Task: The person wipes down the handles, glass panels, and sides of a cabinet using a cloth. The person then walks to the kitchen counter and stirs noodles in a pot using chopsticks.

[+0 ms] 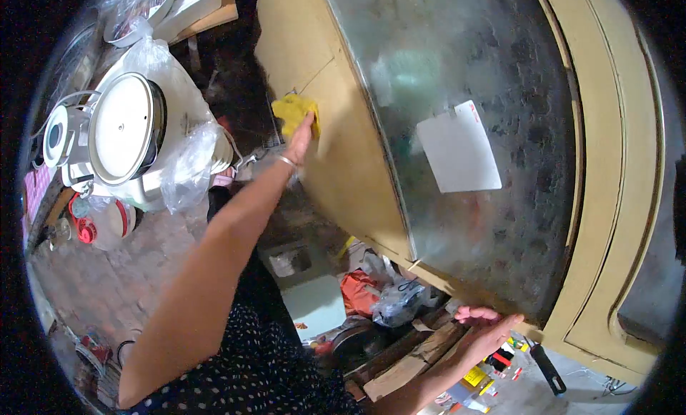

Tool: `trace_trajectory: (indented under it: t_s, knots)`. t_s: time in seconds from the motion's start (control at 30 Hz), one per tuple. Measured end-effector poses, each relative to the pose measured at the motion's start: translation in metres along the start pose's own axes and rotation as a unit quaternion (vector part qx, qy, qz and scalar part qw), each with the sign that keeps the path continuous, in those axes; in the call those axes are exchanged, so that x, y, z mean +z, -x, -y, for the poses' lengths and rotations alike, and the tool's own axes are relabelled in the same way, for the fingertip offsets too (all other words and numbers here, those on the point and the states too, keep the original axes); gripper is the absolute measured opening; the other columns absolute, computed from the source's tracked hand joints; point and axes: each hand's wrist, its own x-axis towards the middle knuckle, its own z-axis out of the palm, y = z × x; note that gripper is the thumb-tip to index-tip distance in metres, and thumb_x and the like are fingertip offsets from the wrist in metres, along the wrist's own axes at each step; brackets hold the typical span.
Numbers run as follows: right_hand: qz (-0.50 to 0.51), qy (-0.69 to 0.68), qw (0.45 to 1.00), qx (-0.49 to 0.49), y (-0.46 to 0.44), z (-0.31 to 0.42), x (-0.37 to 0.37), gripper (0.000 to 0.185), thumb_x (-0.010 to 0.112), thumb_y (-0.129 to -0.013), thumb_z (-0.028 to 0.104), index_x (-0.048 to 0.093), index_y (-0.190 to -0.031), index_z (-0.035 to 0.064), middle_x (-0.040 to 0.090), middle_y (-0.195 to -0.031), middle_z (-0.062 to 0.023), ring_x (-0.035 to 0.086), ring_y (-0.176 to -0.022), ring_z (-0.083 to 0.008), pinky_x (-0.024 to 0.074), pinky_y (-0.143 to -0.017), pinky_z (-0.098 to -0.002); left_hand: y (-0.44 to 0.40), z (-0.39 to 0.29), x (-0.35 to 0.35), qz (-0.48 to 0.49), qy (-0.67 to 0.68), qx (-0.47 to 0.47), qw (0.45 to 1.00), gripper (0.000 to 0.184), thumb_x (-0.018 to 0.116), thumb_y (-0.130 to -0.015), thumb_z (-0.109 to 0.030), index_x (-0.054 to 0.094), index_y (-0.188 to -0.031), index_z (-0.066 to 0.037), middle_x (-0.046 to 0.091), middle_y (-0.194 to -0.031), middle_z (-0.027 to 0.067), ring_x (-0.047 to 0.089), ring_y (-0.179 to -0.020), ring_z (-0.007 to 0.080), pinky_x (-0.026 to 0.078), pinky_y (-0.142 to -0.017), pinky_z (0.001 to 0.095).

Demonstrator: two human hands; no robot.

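Note:
My left hand [301, 140], with a bracelet at the wrist, is closed around a yellow cloth [294, 115]. The cloth lies against the tan wooden panel [336, 136] of a cabinet-like piece, near its far-left edge. Low on the right, my right hand [489, 333] grips the lower wooden edge [457, 286] of the same piece, fingers curled at the rim. Between the panel and a tan frame [607, 165] is a dark glass pane [525, 222] with blurry reflections. A white sheet of paper [461, 150] sits on the glass.
On the left, a round-lidded pot [121, 127] and plastic bags [189, 165] rest on a white surface. A jug with a red cap [87, 230] stands below. Under the wooden edge are an orange bag [359, 292], a wood plank [414, 361] and a black-handled tool [548, 370].

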Motion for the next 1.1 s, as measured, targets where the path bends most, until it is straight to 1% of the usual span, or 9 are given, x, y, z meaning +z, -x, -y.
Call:
trace_trajectory:
  t_s: [0.1, 0.27, 0.43, 0.6, 0.87, 0.97, 1.0, 1.07, 1.1]
  knots:
    - [-0.023, -0.036, 0.999, -0.008, 0.006, 0.004, 0.007, 0.079, 0.024, -0.093, 0.064, 0.053, -0.054, 0.001, 0.058, -0.052, -0.0185, 0.056, -0.04, -0.0248, 0.0473, -0.041, -0.0296, 0.034, 0.043, 0.002, 0.036, 0.054, -0.065, 0.996, 0.064, 0.046, -0.092, -0.053, 0.04, -0.137, -0.007, 0.044, -0.137, 0.0032, 0.041, -0.122, 0.0189, 0.032, -0.103, 0.0363]
    - [-0.012, -0.052, 0.998, 0.014, 0.005, 0.005, 0.007, 0.077, 0.025, -0.094, 0.063, 0.053, -0.055, 0.0019, 0.058, -0.051, -0.0176, 0.056, -0.042, -0.0249, 0.0473, -0.042, -0.0302, 0.141, 0.067, 0.046, 0.008, 0.086, -0.137, 0.987, 0.057, 0.044, -0.093, -0.049, 0.044, -0.133, -0.009, 0.048, -0.131, 0.0047, 0.046, -0.117, 0.0201, 0.034, -0.102, 0.0363]
    - [-0.015, -0.021, 1.0, -0.016, 0.004, 0.002, 0.004, 0.078, 0.025, -0.093, 0.064, 0.054, -0.055, 0.0018, 0.059, -0.052, -0.0174, 0.057, -0.042, -0.0245, 0.0451, -0.042, -0.0289, 0.2, 0.176, 0.061, 0.024, 0.114, -0.241, 0.963, 0.052, 0.045, -0.093, -0.046, 0.047, -0.132, -0.011, 0.047, -0.131, 0.0051, 0.046, -0.116, 0.0172, 0.036, -0.099, 0.0351]
    - [0.013, -0.036, 0.999, -0.012, 0.004, 0.002, 0.002, 0.079, 0.024, -0.093, 0.064, 0.054, -0.055, 0.0016, 0.059, -0.052, -0.0172, 0.057, -0.042, -0.024, 0.0461, -0.042, -0.0294, 0.269, 0.101, 0.114, -0.017, 0.173, -0.201, 0.964, 0.05, 0.051, -0.091, -0.048, 0.046, -0.13, -0.018, 0.051, -0.127, -0.0016, 0.045, -0.116, 0.016, 0.035, -0.099, 0.0391]
    - [-0.119, 0.024, 0.991, 0.051, 0.009, 0.011, 0.014, 0.085, 0.016, -0.092, 0.067, 0.052, -0.051, 0.0025, 0.056, -0.049, -0.0162, 0.054, -0.043, -0.0238, 0.0493, -0.052, -0.0313, 0.196, 0.108, 0.088, -0.087, 0.159, -0.27, 0.946, 0.037, 0.049, -0.091, -0.043, 0.056, -0.112, -0.013, 0.059, -0.102, 0.0017, 0.056, -0.088, 0.0193, 0.047, -0.078, 0.0325]
    - [-0.117, 0.013, 0.99, 0.081, -0.005, -0.01, -0.015, 0.085, 0.015, -0.091, 0.069, 0.05, -0.051, 0.0017, 0.053, -0.05, -0.0169, 0.054, -0.049, -0.0262, 0.0487, -0.058, -0.0314, 0.135, 0.122, 0.056, -0.05, 0.328, -0.281, 0.9, 0.038, 0.051, -0.088, -0.049, 0.06, -0.091, -0.013, 0.058, -0.079, 0.0049, 0.056, -0.072, 0.021, 0.048, -0.066, 0.0351]
    - [-0.105, 0.009, 0.991, 0.078, -0.004, -0.016, -0.032, 0.062, 0.049, -0.084, 0.064, 0.054, -0.094, 0.0036, 0.06, -0.067, -0.0176, 0.052, -0.058, -0.024, 0.0446, -0.05, -0.0353, 0.122, 0.108, 0.046, -0.053, 0.331, -0.277, 0.9, 0.038, 0.051, -0.088, -0.049, 0.06, -0.091, -0.013, 0.058, -0.079, 0.0049, 0.056, -0.072, 0.021, 0.048, -0.066, 0.0351]
    - [-0.182, 0.083, 0.975, 0.095, -0.004, -0.018, -0.026, 0.085, 0.029, -0.08, 0.081, 0.058, -0.092, 0.0017, 0.052, -0.046, -0.0113, 0.039, -0.039, -0.0198, 0.038, -0.04, -0.0307, 0.097, 0.073, 0.028, -0.04, 0.277, -0.278, 0.919, 0.05, 0.051, -0.087, -0.048, 0.052, -0.117, -0.008, 0.056, -0.11, 0.0085, 0.053, -0.101, 0.0247, 0.046, -0.087, 0.039]
    - [-0.173, 0.057, 0.98, 0.084, -0.003, -0.022, -0.037, 0.077, 0.032, -0.086, 0.072, 0.059, -0.097, 0.0006, 0.057, -0.054, -0.0129, 0.046, -0.044, -0.0198, 0.042, -0.043, -0.0304, 0.08, 0.066, 0.018, -0.037, 0.26, -0.277, 0.924, 0.057, 0.051, -0.086, -0.047, 0.049, -0.125, -0.006, 0.055, -0.12, 0.0097, 0.052, -0.11, 0.026, 0.045, -0.094, 0.0403]
